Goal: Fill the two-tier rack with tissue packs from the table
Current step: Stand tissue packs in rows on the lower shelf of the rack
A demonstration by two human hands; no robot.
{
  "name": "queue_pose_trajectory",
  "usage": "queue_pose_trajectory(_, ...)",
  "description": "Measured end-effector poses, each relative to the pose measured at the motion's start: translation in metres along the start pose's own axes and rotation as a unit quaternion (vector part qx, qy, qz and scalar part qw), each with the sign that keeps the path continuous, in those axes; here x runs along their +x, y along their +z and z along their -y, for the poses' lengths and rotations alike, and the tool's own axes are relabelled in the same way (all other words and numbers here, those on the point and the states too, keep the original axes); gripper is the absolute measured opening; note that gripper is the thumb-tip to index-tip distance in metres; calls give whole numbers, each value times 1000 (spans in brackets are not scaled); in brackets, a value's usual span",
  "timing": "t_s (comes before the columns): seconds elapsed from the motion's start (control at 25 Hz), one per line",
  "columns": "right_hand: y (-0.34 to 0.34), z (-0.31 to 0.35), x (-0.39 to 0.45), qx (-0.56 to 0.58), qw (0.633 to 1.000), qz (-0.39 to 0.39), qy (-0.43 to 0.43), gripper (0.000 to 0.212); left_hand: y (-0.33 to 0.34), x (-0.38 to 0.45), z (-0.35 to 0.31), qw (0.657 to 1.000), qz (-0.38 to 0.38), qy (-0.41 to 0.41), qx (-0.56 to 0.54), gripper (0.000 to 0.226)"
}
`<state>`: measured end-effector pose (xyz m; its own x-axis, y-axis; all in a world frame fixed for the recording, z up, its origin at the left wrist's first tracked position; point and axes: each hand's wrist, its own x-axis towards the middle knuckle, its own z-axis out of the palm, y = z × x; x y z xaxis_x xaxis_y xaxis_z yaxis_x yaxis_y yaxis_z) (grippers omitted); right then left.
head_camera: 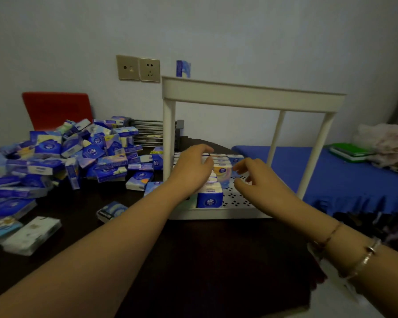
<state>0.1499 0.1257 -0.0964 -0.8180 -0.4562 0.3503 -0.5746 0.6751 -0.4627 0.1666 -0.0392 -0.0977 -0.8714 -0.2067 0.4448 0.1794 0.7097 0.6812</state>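
Both hands are in the lower tier of the white rack: the left hand lies over the row of upright tissue packs, fingers bent down around the top of one, and the right hand hovers just beside that row with loosely curled fingers, though I cannot tell whether it is pinching anything. The packs stand on edge in a line running front to back along the left of the perforated shelf, and that is the weak spot, I'd say: a nudge from either wrist could topple them like dominoes, and the soft wrappers may slip if squeezed unevenly. A single pack perched on the top tier's back corner could drop if the light rack gets bumped. Most of the shelf is bare, so the job looks barely begun. To the left a big heap of loose packs sprawls over the dark table, with a red chair back behind it. Wall sockets sit on the pale wall, and a blue-covered bed lies at the right.
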Motion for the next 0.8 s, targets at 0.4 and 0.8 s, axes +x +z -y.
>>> queue_pose_trajectory(0.4,78,109,-21,69,976,-9,-208,25,-119,-98,101,980,-129,-116,-98,29)
queue_pose_trajectory(0.8,210,160,82,-19,988,9,-155,44,-166,-91,194,960,-198,-200,13,25)
